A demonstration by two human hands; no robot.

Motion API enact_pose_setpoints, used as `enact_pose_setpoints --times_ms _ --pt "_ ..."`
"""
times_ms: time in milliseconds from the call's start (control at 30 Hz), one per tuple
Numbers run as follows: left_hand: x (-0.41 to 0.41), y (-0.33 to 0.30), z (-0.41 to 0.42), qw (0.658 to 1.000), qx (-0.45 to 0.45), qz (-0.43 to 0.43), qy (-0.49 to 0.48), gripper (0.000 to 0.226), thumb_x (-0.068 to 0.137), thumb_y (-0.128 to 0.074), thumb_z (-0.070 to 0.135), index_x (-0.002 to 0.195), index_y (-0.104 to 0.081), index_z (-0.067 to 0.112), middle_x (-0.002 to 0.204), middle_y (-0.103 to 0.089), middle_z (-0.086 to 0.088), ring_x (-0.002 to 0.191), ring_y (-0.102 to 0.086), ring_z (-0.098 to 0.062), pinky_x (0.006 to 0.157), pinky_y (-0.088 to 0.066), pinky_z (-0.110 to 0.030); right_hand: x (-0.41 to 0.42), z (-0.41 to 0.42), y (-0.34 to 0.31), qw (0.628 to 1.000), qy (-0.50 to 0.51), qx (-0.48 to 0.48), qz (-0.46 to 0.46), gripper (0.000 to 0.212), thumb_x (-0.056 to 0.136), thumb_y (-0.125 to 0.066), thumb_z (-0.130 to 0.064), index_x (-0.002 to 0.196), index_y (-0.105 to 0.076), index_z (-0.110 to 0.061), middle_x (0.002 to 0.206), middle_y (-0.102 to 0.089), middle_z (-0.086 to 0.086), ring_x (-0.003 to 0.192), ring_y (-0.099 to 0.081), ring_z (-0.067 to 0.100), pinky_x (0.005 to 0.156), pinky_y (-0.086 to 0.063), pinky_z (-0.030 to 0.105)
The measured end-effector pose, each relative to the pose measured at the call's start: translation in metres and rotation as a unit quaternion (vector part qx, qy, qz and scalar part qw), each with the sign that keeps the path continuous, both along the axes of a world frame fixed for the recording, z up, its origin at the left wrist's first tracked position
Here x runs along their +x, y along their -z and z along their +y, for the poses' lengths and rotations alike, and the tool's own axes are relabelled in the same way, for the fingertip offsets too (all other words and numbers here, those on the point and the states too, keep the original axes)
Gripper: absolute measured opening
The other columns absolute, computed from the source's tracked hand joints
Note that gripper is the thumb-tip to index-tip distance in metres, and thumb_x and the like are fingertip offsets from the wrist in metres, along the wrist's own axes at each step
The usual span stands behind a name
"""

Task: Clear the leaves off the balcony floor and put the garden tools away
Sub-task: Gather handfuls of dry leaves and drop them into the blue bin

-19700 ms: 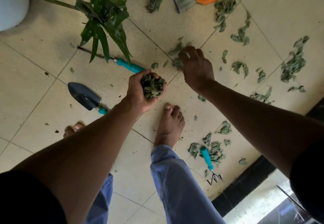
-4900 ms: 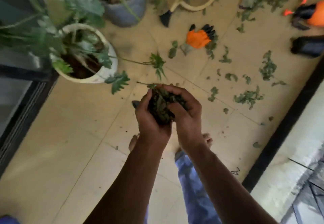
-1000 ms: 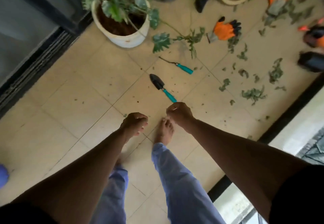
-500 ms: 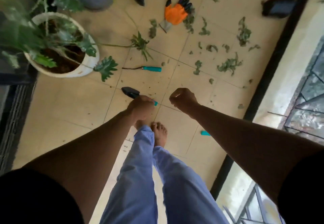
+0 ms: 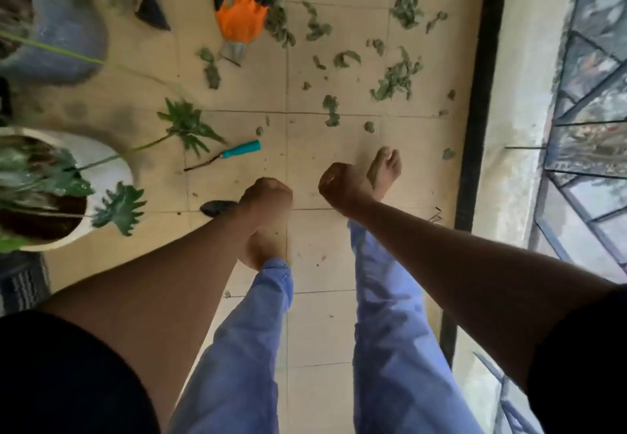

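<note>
Leaves [image 5: 393, 77] — strewn far right; gather clumps first. Left hand [image 5: 266, 196] and right hand [image 5: 341, 186] — fingers curled, apparently empty.

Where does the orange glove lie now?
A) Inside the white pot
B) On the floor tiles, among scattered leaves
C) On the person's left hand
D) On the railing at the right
B: the orange glove lies flat on the floor tiles, with leaves scattered beside it, away from both hands.
</note>
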State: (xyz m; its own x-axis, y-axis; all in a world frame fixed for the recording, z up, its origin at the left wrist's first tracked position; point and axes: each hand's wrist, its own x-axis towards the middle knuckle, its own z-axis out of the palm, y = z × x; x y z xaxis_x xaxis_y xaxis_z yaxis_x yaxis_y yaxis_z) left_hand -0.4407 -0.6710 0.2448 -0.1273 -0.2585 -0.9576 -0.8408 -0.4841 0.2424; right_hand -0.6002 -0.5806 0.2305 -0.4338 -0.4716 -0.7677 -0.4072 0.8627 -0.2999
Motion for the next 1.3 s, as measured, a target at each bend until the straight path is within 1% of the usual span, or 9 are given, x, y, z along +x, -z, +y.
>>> enact_pose_setpoints --times_ms 67,167,267,467,633,733,833,1033,1300 --pt "-0.026 0.004 0.003 1.000 0.012 0.000 0.008 0.010 0.095 -0.061 0.019 0.093 -0.070 0.024 0.103 -0.076 -0.004 0.096 -0.071 -0.025 0.084 -0.055 -0.035 -0.027 0.015 0.004 1.000 -0.006 0.021 0.012 0.015 0.094 -0.057 -0.020 0.100 -0.071 -0.018 0.088 -0.055 0.008 0.107 -0.051 0.031 0.088 -0.027 0.024" --pt "-0.066 0.009 0.005 1.000 0.014 0.005 0.019 0.013 0.096 -0.059 0.020 0.103 -0.070 0.023 0.103 -0.076 -0.001 0.094 -0.070 -0.022 0.076 -0.053 -0.030 -0.070 0.030 0.013 0.999 -0.037 0.040 0.003 0.023 0.089 -0.052 -0.033 0.104 -0.069 -0.032 0.120 -0.064 0.017 0.127 -0.054 0.037 0.109 -0.038 0.034" --pt "-0.118 0.011 0.007 0.999 0.016 -0.003 0.042 0.010 0.096 -0.061 0.020 0.097 -0.069 0.025 0.103 -0.076 -0.003 0.096 -0.071 -0.024 0.078 -0.055 -0.031 -0.124 0.041 0.021 0.998 -0.032 0.058 0.002 0.041 0.093 -0.055 -0.020 0.133 -0.060 -0.012 0.154 -0.041 0.026 0.143 -0.040 0.041 0.113 -0.041 0.042" --pt "-0.220 0.012 0.007 0.997 0.022 -0.015 0.066 0.007 0.090 -0.065 0.019 0.093 -0.070 0.021 0.102 -0.078 -0.009 0.089 -0.072 -0.026 0.076 -0.055 -0.034 -0.232 0.071 0.024 0.997 0.043 0.057 0.016 0.031 0.087 -0.064 -0.021 0.118 -0.068 -0.015 0.112 -0.073 0.011 0.107 -0.066 0.034 0.084 -0.050 0.034" --pt "-0.275 0.044 0.010 0.997 0.020 -0.012 0.067 0.026 0.064 -0.063 0.032 0.086 -0.071 0.021 0.093 -0.078 -0.009 0.079 -0.072 -0.026 0.073 -0.057 -0.035 -0.288 0.091 0.066 0.981 0.172 0.092 0.023 0.031 0.091 -0.062 -0.023 0.119 -0.071 -0.013 0.123 -0.070 0.009 0.116 -0.063 0.029 0.094 -0.047 0.030" --pt "-0.297 0.097 0.016 0.997 0.034 -0.006 0.071 0.013 0.074 -0.071 0.022 0.088 -0.072 0.021 0.093 -0.078 -0.010 0.075 -0.069 -0.022 0.071 -0.052 -0.033 -0.300 0.105 0.115 0.963 0.245 0.115 0.014 0.018 0.091 -0.063 -0.028 0.102 -0.070 -0.015 0.115 -0.070 0.009 0.111 -0.064 0.028 0.084 -0.042 0.025" --pt "-0.310 0.168 0.026 0.997 0.031 -0.009 0.074 0.011 0.082 -0.072 0.015 0.092 -0.073 0.020 0.090 -0.077 -0.010 0.075 -0.068 -0.021 0.071 -0.050 -0.032 -0.312 0.118 0.174 0.944 0.303 0.118 0.056 0.036 0.094 -0.060 -0.027 0.127 -0.067 -0.014 0.130 -0.068 0.008 0.120 -0.063 0.029 0.098 -0.051 0.032" --pt "-0.329 0.258 0.039 0.995 0.046 0.001 0.089 0.016 0.084 -0.069 0.011 0.075 -0.065 0.023 0.067 -0.072 0.001 0.063 -0.062 -0.018 0.059 -0.045 -0.025 -0.331 0.147 0.248 0.946 0.248 0.093 0.187 0.028 0.096 -0.062 -0.022 0.122 -0.056 -0.014 0.124 -0.053 0.014 0.113 -0.057 0.033 0.100 -0.051 0.044" --pt "-0.316 0.279 0.037 0.995 0.082 -0.005 0.061 0.018 0.067 -0.062 0.030 0.083 -0.069 0.025 0.078 -0.076 -0.001 0.072 -0.068 -0.019 0.063 -0.050 -0.027 -0.335 0.155 0.285 0.946 0.251 0.082 0.187 0.021 0.094 -0.059 -0.010 0.114 -0.064 -0.015 0.123 -0.053 0.014 0.105 -0.055 0.027 0.086 -0.036 0.023"
